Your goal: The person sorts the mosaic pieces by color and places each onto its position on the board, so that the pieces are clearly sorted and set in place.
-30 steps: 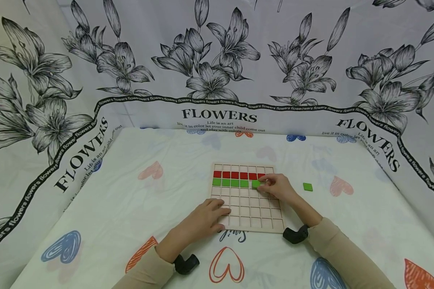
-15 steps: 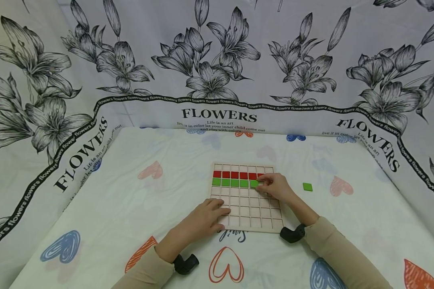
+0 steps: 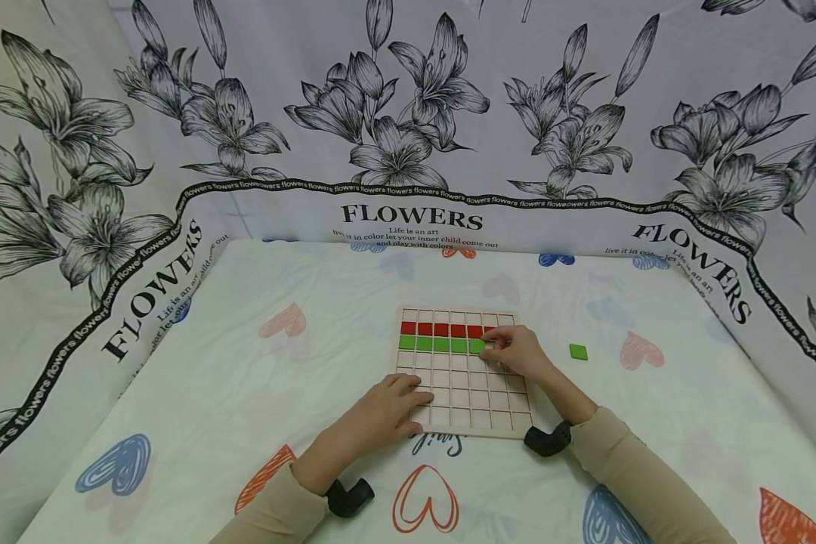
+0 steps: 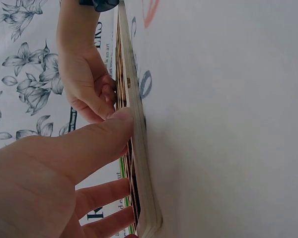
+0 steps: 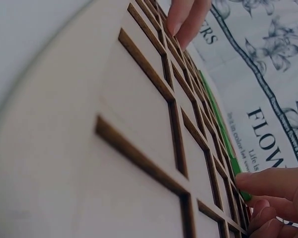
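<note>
A light wooden grid board (image 3: pixel 459 418) lies flat on the cloth. A row of red tiles (image 3: pixel 442 330) sits in its cells, with a row of green tiles (image 3: pixel 425 344) right below. My right hand (image 3: pixel 520 351) has thumb and fingers at the rightmost green tile (image 3: pixel 477 346) of that row, pinching its right side; the right wrist view shows the thumb on this green tile (image 5: pixel 237 168). My left hand (image 3: pixel 387 408) rests on the board's lower left, fairly straight fingers on the grid and thumb (image 4: pixel 120 118) against the near edge.
One loose green tile (image 3: pixel 579 352) lies on the cloth (image 3: pixel 313 283) right of the board. A flower-printed curtain (image 3: pixel 408 151) rises behind and at both sides. Black wrist mounts (image 3: pixel 350 498) sit at the sleeve cuffs.
The green tile at my right fingers has shifted slightly left and now lines up with the row. My right hand has moved a little left with it. My left hand stays put.
</note>
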A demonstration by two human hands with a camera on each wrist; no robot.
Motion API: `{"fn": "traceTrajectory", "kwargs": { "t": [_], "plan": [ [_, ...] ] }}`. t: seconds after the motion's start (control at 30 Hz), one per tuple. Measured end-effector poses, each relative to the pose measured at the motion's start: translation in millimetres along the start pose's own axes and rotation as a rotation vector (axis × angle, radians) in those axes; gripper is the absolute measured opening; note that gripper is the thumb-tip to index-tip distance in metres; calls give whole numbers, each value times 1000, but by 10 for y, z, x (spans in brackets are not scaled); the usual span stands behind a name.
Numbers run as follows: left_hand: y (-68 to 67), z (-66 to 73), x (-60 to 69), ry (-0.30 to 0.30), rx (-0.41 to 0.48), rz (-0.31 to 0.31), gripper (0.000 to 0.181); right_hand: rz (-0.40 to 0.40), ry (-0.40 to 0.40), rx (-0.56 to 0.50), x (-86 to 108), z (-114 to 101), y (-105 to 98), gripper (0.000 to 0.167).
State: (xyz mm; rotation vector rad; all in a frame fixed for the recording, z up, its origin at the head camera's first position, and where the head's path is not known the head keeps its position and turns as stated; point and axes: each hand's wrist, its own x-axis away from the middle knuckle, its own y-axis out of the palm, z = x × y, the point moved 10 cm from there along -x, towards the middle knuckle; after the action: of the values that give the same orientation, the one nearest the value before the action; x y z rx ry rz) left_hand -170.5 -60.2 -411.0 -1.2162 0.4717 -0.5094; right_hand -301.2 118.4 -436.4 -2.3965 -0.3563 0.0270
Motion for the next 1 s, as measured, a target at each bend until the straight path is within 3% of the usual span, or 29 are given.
{"fn": "traceTrajectory", "kwargs": {
  "t": [1.0],
  "plan": [
    [21, -13, -7, 1, -8, -9, 43, 3, 21, -48, 25, 1, -7, 33]
  ]
}}
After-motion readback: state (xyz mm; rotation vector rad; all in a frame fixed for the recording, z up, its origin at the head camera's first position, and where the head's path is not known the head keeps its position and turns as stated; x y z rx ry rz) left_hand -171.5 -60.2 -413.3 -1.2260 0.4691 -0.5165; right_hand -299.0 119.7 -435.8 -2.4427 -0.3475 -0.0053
